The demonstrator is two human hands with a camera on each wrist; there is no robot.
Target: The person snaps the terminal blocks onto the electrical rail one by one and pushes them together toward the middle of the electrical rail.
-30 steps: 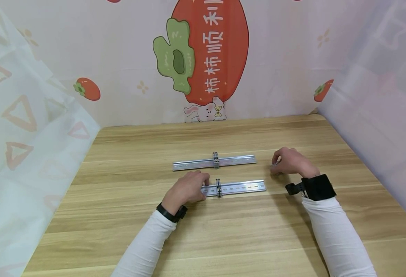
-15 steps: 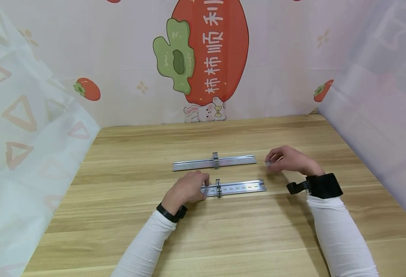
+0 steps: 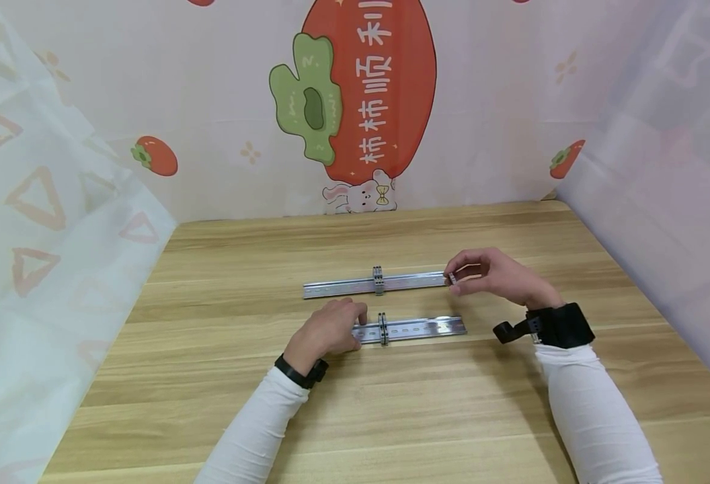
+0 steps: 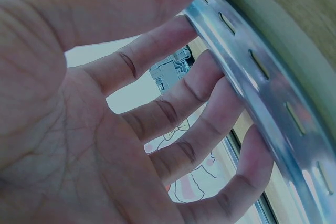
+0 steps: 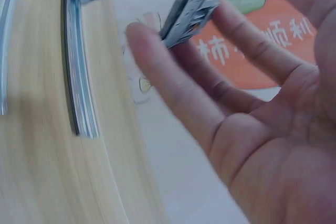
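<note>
My left hand (image 3: 327,327) grips the near slotted metal DIN rail (image 3: 424,328) by its left part, which the hand hides. In the left wrist view the fingertips lie along one edge of that rail (image 4: 252,72), with the thumb over its end. One narrow grey terminal block group (image 3: 383,329) sits across this rail, right of the hand. My right hand (image 3: 503,275) pinches a grey terminal block (image 5: 194,9) between thumb and fingers, raised near the right end of the far DIN rail (image 3: 415,281). Grey terminal blocks (image 3: 378,280) are seated mid-length on the far rail.
Both rails lie roughly parallel on the wood-grain table (image 3: 427,417). A white printed cloth (image 3: 222,134) hangs behind the table's far edge, with cloth walls at left and right.
My right hand has moved left and slightly away from me with the terminal block, from the bare table to the far rail's right end. The left hand and both rails stay put.
</note>
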